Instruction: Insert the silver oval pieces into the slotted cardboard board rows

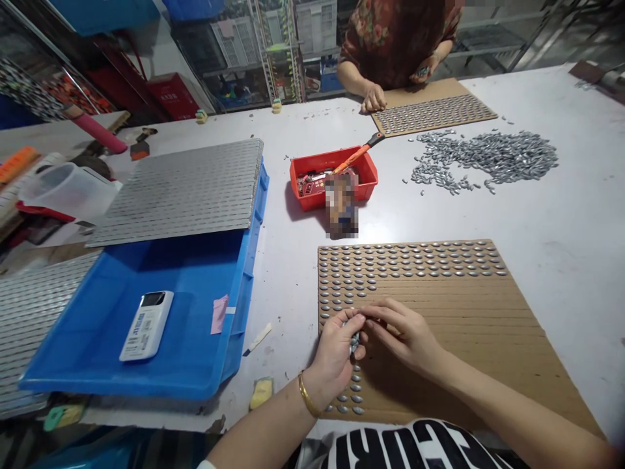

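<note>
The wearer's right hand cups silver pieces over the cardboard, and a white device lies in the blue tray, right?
Wrong hand: the head view shows the left hand cupping the silver pieces over the cardboard. The white device does lie in the blue tray.

Diffuse light covers the white tabletop; rear shelving is dimmer. Soft shadow underlies the right hand. Outer edges stretch. Pixelation obscures part of the red bin.
</note>
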The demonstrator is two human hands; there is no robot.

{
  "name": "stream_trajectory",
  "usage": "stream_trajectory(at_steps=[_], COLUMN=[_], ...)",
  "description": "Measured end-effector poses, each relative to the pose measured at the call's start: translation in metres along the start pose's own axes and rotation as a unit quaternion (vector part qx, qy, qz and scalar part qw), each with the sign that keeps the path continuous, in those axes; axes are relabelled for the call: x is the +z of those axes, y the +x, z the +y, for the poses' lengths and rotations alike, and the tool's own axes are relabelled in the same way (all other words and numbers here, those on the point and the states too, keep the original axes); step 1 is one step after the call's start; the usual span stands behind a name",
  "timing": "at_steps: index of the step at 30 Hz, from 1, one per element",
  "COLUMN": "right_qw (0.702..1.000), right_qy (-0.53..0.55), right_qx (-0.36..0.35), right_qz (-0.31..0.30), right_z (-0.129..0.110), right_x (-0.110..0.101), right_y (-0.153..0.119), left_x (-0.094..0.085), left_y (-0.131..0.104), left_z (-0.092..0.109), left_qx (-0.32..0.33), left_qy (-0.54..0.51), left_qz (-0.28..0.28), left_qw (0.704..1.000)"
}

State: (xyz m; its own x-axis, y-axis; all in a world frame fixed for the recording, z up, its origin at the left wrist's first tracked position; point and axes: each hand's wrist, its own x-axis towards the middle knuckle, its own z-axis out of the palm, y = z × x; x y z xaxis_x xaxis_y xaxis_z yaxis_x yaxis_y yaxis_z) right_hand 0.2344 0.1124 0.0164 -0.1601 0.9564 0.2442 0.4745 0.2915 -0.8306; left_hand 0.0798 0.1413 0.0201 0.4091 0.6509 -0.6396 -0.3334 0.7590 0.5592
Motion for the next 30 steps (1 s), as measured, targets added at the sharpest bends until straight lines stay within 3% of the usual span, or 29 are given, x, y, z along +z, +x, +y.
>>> stream_trajectory(at_steps=[6,9,11,13,15,18,30], right_qw=[0.999,0.996,0.994,0.995,0.996,0.997,0.981], right_qy=[-0.019,-0.011,-0.019,-0.032,-0.041,-0.048,-0.192], right_qx=[0.036,0.084,0.096,0.086,0.074,0.068,0.001], right_qz=[-0.008,0.040,0.049,0.039,0.022,0.006,-0.003], right_z=[0.009,0.015,0.023,0.032,0.042,0.051,0.065], right_x=[-0.012,-0.023,-0.029,-0.032,-0.032,-0.026,-0.006], right_y=[-0.002,-0.002,-0.002,-0.002,-0.002,0.000,0.009], left_x=[0.003,-0.001,-0.005,-0.010,-0.015,-0.019,-0.025], left_y=[-0.002,-0.008,-0.012,-0.015,-0.016,-0.013,-0.003], left_z=[0.003,0.028,0.049,0.066,0.072,0.067,0.030], left_qx=[-0.028,-0.036,0.036,0.104,0.065,0.014,0.028], left_qy=[-0.005,-0.064,-0.128,-0.178,-0.193,-0.204,-0.059], left_qz=[-0.019,-0.010,-0.001,0.049,0.068,0.042,0.017], left_qw=[0.999,0.997,0.991,0.977,0.977,0.978,0.998])
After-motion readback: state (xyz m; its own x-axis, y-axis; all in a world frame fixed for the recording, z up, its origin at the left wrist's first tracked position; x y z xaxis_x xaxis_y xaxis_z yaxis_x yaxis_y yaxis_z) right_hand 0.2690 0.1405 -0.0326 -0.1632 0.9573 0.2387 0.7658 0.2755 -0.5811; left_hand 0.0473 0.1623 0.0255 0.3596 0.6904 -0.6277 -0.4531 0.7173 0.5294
